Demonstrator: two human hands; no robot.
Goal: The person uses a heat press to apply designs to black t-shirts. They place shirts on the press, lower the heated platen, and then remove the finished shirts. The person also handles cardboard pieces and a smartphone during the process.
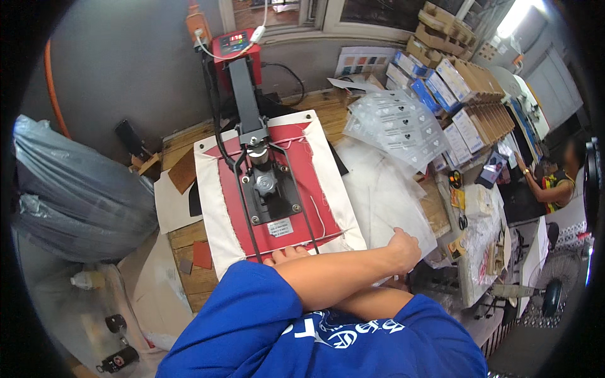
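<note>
A heat press with a red plate (302, 179) and black lever arms stands on the wooden bench, white cloth wrapped round its edges. My forearms cross in front of it, the left one on top. My right hand (287, 255) is at the press's front edge, fingers closed where the handle rods come down; the grip bar itself is hidden by my left arm. Off to the right, my left hand (403, 251) is curled into a fist over a translucent sheet (384, 195). Whatever that fist may hold is hidden.
Printed clear sheets (400, 123) lie behind the translucent one. Stacked boxes (454, 82) rise at the back right, scissors (463, 220) nearer. A red control box (236, 47) tops the press. Grey plastic covers something (82, 189) at left. Another person (554, 189) works far right.
</note>
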